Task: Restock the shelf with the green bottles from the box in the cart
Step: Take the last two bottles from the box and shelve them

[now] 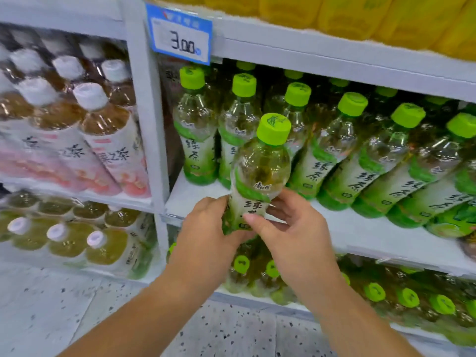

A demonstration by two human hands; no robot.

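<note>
Below "3.00" tag [180, 34], left hand [203, 225], right hand [296, 228]: grip tight on "绿茶" green bottle [260, 166].

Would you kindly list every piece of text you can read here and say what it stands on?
"3.00": blue price tag; its header line is too blurred.
"绿茶": labels of the shelved green bottles.
"绿" plus a half-covered character: held bottle, between left hand and right hand; its small white brand mark is too blurred.
"之茶": pink-labelled bottles; first character blurred.

Shop: stocked shelves [360, 222], price tag [180, 34].
</note>
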